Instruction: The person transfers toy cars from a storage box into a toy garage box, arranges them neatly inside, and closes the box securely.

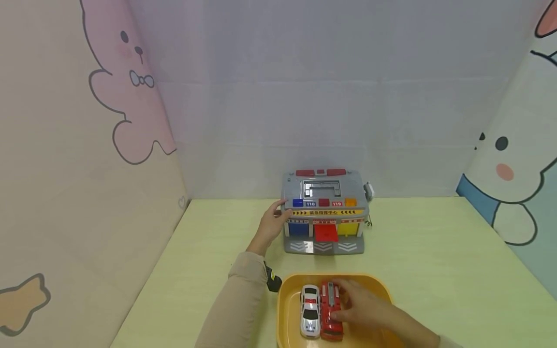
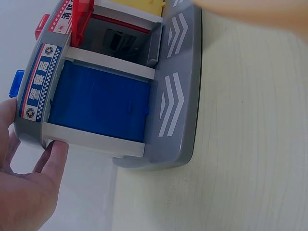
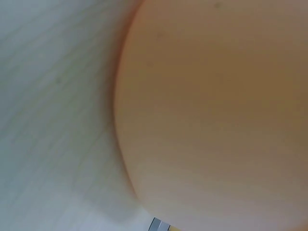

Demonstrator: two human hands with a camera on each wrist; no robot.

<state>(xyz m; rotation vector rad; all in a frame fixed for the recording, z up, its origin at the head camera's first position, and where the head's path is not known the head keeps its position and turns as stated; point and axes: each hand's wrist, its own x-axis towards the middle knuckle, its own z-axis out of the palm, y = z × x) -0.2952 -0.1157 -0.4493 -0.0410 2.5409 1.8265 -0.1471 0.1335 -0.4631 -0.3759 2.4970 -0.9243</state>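
My left hand [image 1: 271,224] grips the left front corner of the roof of a grey toy garage [image 1: 322,220], thumb and fingers about its edge. In the left wrist view the garage's blue door [image 2: 101,101] is down, while its red middle door [image 2: 83,19] sticks outward from an uncovered bay. The yellow door [image 1: 348,228] is down too. Over the yellow tray, my right hand [image 1: 363,304] holds a red toy fire truck [image 1: 326,324] between thumb and fingers. Beside that truck lies a white toy police car [image 1: 310,311]. The right wrist view shows mostly blurred skin.
The yellow tray [image 1: 283,314] stands at the near side of the pale green table [image 1: 435,270], in front of the garage. A black and yellow wrist device [image 1: 273,280] sits by the left sleeve. Cloth walls with cartoon animals [image 1: 143,96] enclose the table.
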